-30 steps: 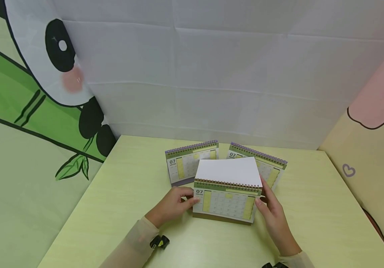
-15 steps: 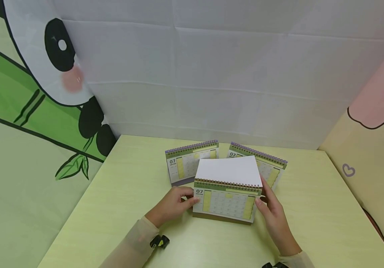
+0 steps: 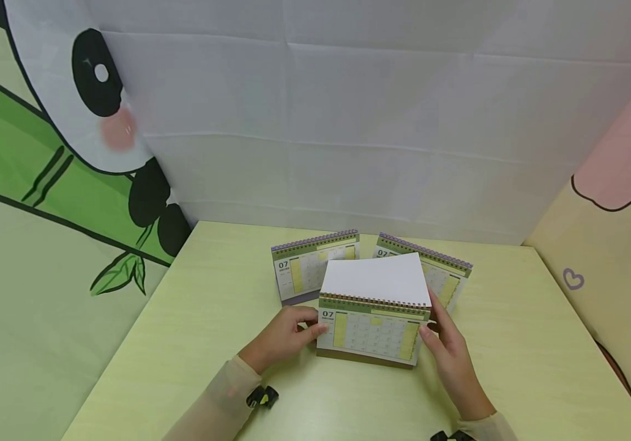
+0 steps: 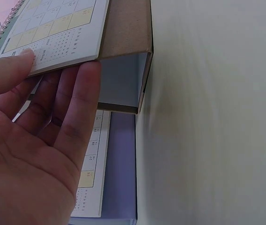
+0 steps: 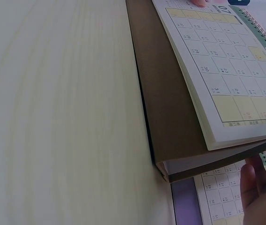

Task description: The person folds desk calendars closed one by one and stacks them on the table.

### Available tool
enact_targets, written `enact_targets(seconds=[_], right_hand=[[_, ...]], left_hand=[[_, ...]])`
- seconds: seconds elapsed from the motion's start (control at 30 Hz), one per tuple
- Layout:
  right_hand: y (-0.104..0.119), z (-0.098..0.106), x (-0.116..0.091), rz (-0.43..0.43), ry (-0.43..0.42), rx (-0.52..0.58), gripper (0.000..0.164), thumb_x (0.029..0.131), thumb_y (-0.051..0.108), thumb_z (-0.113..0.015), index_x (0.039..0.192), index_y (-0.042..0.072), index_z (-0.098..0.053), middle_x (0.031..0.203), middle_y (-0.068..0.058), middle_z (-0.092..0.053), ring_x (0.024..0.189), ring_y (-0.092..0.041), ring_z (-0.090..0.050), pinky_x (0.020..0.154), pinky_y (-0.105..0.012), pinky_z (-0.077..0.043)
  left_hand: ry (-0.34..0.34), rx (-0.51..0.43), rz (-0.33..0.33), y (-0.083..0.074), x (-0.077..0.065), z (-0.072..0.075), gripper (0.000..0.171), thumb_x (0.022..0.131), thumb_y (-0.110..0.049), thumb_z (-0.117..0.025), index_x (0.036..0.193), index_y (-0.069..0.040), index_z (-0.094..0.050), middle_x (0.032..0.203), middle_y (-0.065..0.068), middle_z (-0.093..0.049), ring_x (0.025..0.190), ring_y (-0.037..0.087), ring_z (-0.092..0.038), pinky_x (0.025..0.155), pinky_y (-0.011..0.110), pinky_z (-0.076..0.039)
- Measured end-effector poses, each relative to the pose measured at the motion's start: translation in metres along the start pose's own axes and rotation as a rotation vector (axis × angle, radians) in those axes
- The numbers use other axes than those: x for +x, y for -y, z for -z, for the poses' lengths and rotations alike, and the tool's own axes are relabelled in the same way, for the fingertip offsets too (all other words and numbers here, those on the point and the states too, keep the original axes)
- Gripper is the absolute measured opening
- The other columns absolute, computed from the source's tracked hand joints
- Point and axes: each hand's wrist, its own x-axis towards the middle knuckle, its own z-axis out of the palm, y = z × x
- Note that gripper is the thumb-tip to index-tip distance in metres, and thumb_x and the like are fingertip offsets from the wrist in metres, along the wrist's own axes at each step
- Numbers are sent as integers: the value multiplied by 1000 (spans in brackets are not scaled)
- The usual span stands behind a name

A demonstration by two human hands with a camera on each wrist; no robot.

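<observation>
A spiral-bound desk calendar (image 3: 370,334) on a brown card stand stands at the front of the group, with a blank white sheet (image 3: 376,278) extending back from its coil. My left hand (image 3: 282,337) grips its left edge; in the left wrist view the thumb (image 4: 13,70) lies on the printed page and the fingers curl behind. At the opposite edge my right hand (image 3: 450,361) holds it, thumb in front and fingers behind. The stand's hollow side opening and brown base (image 4: 126,28) show in the left wrist view. Most of my right hand is outside the right wrist view.
Behind stand two similar calendars with purple coils, one at the left (image 3: 309,269) and one at the right (image 3: 447,278), angled and partly hidden. All are on a pale yellow table (image 3: 216,275). A white cloth backdrop (image 3: 348,122) hangs behind its far edge.
The white sheet's far edge has risen slightly, most at its right corner. Both hands and the calendars hold their places.
</observation>
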Motion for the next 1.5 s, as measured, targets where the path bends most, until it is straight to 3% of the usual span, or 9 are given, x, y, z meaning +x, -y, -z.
enact_targets(seconds=[1.5], right_hand=[[0,1,-2,-30,5,44,69,122,-2,-50,188,13,-33,151,17,-65,127,-6,-61,101,-20,-56]], left_hand=[[2,2,8,2,2,0,21,118,-23,-75,125,-8,-89,127,12,-88,98,13,-64,83,23,-56]])
